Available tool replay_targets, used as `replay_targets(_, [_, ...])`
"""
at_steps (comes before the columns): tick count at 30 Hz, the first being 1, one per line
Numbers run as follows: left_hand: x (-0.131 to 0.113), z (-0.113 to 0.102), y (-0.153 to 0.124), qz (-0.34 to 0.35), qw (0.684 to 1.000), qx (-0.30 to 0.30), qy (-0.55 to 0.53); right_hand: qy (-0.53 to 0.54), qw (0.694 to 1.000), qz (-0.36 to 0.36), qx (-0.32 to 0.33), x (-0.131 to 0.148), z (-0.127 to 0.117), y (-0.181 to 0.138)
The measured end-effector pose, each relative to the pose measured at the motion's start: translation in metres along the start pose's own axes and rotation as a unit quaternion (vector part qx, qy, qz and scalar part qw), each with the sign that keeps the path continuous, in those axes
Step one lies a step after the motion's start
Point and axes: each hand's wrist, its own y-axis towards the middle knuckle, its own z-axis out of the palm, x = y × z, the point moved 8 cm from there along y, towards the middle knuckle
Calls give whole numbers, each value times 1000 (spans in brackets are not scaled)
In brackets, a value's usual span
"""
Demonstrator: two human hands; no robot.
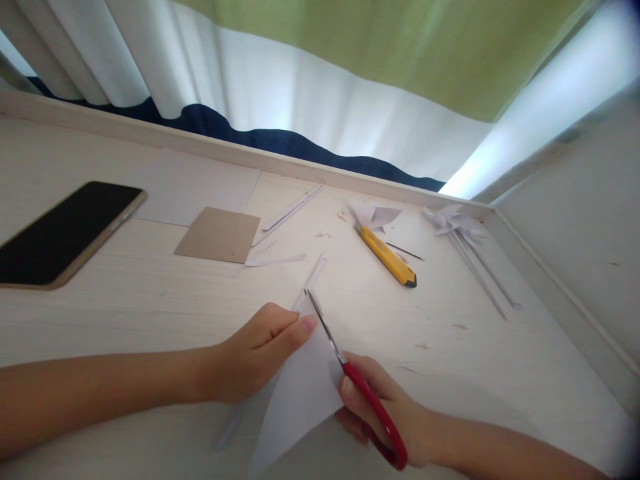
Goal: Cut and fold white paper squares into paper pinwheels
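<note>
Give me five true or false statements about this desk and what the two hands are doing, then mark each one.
1. The right hand holds red-handled scissors. True.
2. The left hand is empty. False: it grips the white paper that the blades are against.
3. The yellow utility knife lies on the desk, touched by neither hand. True.
4. The phone shows a bright, lit screen. False: its screen is dark.
5. The brown card square lies to the right of the knife. False: it lies to its left, between the knife and the phone.
</note>
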Motion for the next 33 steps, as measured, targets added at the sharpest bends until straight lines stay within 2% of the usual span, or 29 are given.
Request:
replay_targets(27, [4,-2,0,-18,1000,-15,7,32,999,16,-15,-10,-3,-2])
replay_targets(33, [3,-1,0,-36,999,5,10,43,998,24,-28,-9,-4,-1])
